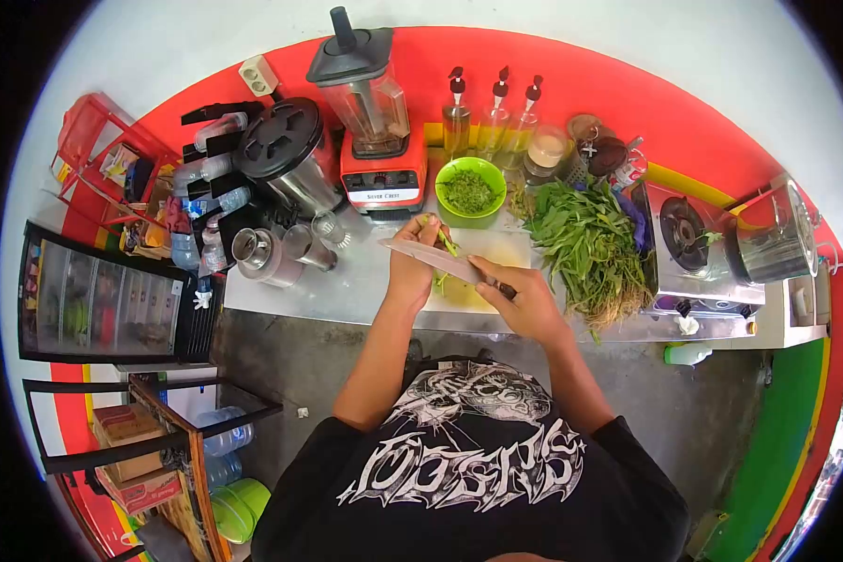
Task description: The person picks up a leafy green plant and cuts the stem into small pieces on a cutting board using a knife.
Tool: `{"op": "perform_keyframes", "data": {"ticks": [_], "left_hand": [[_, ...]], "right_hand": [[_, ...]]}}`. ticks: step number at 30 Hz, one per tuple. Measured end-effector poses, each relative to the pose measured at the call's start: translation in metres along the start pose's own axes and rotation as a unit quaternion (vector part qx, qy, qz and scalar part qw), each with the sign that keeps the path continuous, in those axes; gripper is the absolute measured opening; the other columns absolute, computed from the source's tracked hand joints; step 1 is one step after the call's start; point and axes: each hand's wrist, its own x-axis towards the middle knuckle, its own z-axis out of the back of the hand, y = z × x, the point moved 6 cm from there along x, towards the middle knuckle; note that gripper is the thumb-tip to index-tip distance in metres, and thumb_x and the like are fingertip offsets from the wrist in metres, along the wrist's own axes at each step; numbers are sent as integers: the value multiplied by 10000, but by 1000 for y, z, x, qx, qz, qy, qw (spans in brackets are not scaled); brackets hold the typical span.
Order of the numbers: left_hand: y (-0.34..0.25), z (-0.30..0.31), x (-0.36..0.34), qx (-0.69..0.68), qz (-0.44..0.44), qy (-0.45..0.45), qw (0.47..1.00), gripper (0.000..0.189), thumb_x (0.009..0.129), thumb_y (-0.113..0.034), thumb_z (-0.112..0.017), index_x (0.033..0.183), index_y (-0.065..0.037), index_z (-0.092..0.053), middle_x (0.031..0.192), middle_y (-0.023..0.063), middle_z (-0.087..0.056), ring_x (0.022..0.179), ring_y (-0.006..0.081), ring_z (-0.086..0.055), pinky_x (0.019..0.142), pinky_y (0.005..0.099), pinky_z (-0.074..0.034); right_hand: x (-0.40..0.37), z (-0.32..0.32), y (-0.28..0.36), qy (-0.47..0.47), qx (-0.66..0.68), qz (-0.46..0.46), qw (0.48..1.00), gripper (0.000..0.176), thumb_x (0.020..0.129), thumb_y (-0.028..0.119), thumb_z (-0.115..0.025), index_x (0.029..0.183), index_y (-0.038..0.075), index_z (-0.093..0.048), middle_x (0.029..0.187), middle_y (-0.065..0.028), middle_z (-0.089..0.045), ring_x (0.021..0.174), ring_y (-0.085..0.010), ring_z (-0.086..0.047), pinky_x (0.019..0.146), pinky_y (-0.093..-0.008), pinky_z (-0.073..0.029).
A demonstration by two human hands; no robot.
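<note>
My right hand (525, 298) is wrapped round the dark handle of a knife (431, 256), its broad blade pointing left across my left hand. Pinched in my left hand (410, 267) are green stems (448, 245), held just behind the blade. Both hands are above a pale cutting board (496, 251), which has green bits on it. Beyond them stands a bright green bowl (471, 220) with chopped greens (468, 190) inside. A large heap of leafy greens (590, 244) with roots lies right of the board.
A red blender (382, 173) and a steel container with a black lid (290, 159) stand at the back left. Pump bottles (456, 126) line the red wall. To the right are a gas stove (688, 229) and a glass-like pot (773, 239).
</note>
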Motion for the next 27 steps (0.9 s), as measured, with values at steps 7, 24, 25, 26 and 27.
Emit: {"op": "perform_keyframes", "data": {"ticks": [7, 24, 25, 26, 27], "left_hand": [[-8, -9, -2, 16, 1, 2, 1000, 203, 1020, -268, -612, 922, -92, -592, 793, 6, -597, 692, 80, -531, 620, 227, -424], [-3, -18, -4, 3, 33, 48, 998, 302, 1045, -297, -555, 1062, -4, -632, 822, 50, -650, 721, 108, -595, 674, 246, -478], [-1, -17, -3, 3, 33, 48, 998, 302, 1045, -297, -555, 1062, -4, -632, 822, 50, -650, 721, 108, -595, 674, 246, -478], [2, -14, -2, 14, 21, 40, 999, 291, 1034, -289, -579, 1062, -4, -631, 823, 48, -652, 723, 109, -599, 671, 248, -482], [2, -13, -1, 25, 9, 32, 999, 282, 1023, -280, -602, 1062, -3, -631, 824, 47, -654, 725, 110, -602, 668, 251, -485]], "right_hand": [[-1, 0, -1, 1, 9, -24, 1000, 434, 918, 146, -687, 1342, 77, -625, 1089, -196, -715, 747, -269, -668, 731, -333, -530], [-1, 2, -3, -29, 16, -21, 999, 426, 918, 140, -675, 1337, 80, -628, 1025, -201, -717, 727, -268, -658, 746, -339, -530], [-1, 2, -3, -29, 16, -22, 999, 426, 918, 140, -675, 1337, 80, -628, 1025, -201, -717, 727, -268, -658, 746, -339, -530], [-1, 2, -2, -28, 12, -22, 999, 428, 919, 139, -674, 1340, 80, -626, 1024, -202, -717, 720, -266, -653, 740, -337, -529], [-2, 2, -1, -26, 8, -22, 999, 430, 920, 138, -673, 1343, 80, -623, 1023, -202, -717, 713, -264, -648, 734, -334, -528]]}}
